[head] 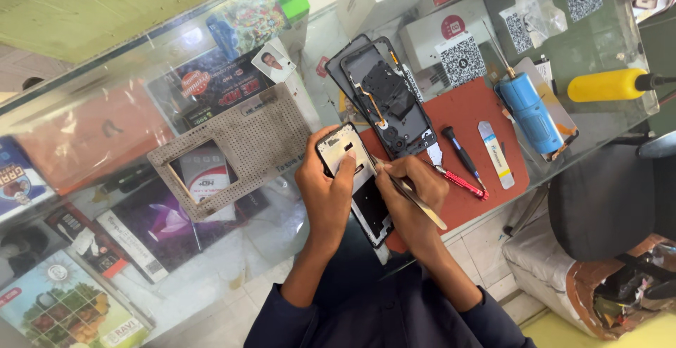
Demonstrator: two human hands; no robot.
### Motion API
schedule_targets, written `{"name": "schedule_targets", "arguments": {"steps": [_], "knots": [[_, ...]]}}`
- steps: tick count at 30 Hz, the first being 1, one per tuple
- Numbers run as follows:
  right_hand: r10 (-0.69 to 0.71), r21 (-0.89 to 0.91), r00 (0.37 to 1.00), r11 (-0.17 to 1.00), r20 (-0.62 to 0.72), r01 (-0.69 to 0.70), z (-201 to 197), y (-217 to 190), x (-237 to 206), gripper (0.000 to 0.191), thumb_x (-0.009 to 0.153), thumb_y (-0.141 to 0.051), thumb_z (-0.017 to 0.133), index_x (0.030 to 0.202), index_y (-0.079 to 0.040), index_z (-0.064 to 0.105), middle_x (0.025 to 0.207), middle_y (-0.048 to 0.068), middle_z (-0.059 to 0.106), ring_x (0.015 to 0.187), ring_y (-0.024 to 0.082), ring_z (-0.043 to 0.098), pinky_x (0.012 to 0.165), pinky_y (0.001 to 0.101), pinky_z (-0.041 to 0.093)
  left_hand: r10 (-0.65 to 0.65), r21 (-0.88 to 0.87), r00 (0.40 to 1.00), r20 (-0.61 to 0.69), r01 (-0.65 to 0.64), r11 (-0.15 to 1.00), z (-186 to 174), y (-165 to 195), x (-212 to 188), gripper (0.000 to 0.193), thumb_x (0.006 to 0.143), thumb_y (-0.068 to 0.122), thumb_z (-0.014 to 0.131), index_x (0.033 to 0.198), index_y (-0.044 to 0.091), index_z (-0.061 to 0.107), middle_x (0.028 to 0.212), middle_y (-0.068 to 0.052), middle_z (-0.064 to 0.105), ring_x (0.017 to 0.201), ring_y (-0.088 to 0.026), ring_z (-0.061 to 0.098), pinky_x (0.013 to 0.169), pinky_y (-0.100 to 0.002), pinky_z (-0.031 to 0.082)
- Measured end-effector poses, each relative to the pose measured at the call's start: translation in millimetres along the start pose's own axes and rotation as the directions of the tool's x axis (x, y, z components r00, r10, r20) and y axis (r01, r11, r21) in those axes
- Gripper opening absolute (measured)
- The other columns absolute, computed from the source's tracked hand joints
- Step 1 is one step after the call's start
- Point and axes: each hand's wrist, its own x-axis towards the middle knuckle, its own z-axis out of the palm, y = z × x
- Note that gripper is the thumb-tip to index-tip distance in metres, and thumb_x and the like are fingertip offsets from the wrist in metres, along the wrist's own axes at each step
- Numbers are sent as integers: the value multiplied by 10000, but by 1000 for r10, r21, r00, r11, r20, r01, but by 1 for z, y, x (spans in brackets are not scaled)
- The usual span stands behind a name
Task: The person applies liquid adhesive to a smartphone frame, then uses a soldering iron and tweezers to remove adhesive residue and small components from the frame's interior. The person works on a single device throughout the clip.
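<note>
Two phone parts already lie separated, which tells me the teardown is well under way: a dark back cover [350, 58] and a black inner frame [391, 102] lean together on the far edge of the red work mat [486, 109], well apart from the hands. My left hand [325, 193] is clenched around the opened phone body [358, 179], thumb pressed on its upper part, holding it tilted above the near edge of the glass surface [282, 249]. My right hand [412, 197] pinches a pair of metal tweezers [412, 194], their tips touching the phone's exposed inside near its middle. I judge that the covers are off and the fine work on the internals is in hand; reassembly is all still left. On the mat's right side rest a black-handled screwdriver [461, 154], a red-handled tool [461, 182] and a flat pry strip [496, 154]. A blue cylinder [529, 112] lies near the surface's far right corner, a yellow-handled tool [609, 85] beyond it.
</note>
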Motion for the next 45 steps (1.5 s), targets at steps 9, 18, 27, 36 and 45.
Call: {"name": "schedule_targets", "arguments": {"steps": [9,18,27,36,45], "knots": [[74,145,996,986,56,-82,-1,-2,6,196,904,-5,732,777,10,583,765,74,722,579,55,655,502,212,499,-32,0,999,-2,32,999,0,2,1,338,870,54,637,1203,-5,634,988,-112,745,870,-172,725,799,-318,591],[81,120,993,989,82,-90,0,0,13,192,911,1,720,767,12,593,721,64,712,566,55,662,486,207,494,-86,-58,996,7,86,995,-1,5,1,358,850,41,615,1205,-1,629,989,-108,741,849,-172,729,779,-326,601],[28,74,997,997,77,-34,-3,-3,12,155,883,6,742,798,19,613,777,78,733,594,59,657,510,206,493,-81,-52,997,8,82,995,1,4,1,342,866,41,631,1204,-1,629,961,-114,731,829,-175,710,760,-332,597],[30,47,996,998,85,-34,-4,-7,10,185,884,10,757,786,21,601,722,73,703,584,68,622,500,220,455,9,15,1000,1,-9,1000,0,0,2,330,878,48,641,1203,-7,633,986,-127,748,877,-188,729,820,-332,583],[-31,20,996,999,85,29,8,-7,27,229,896,11,763,788,34,563,690,87,657,591,78,580,537,243,450,15,19,1000,-9,-14,1000,0,2,2,335,863,46,648,1194,-2,639,985,-118,758,882,-187,741,818,-332,589]]}}
